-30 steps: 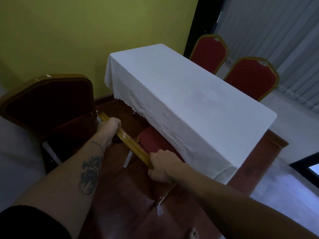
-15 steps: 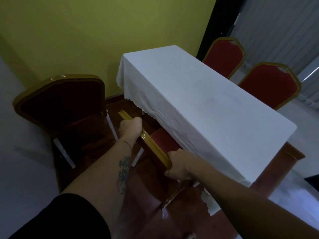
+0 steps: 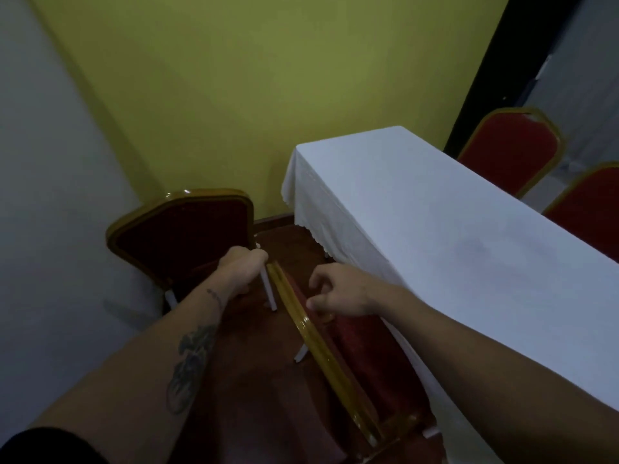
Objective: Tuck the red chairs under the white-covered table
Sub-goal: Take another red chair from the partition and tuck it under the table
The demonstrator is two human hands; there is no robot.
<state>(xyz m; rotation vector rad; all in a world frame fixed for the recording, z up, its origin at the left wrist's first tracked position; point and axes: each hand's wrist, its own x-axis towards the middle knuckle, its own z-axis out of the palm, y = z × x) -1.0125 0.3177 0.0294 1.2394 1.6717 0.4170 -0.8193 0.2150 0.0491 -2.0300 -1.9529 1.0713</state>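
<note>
Left hand grips the corner chair; right hand hovers half-curled, empty; swung carelessly, it could snag the tablecloth.

**Two bare arms, both reaching forward**

Left hand: extending ahead on a straight forearm, fingers curling into a loose fist, knuckles facing away; a dark tattoo is showing on the inner forearm, a black sleeve at the upper arm.

Right hand: reaching in from the right, palm facing down, fingers bending loosely apart, gripping nothing.
</note>
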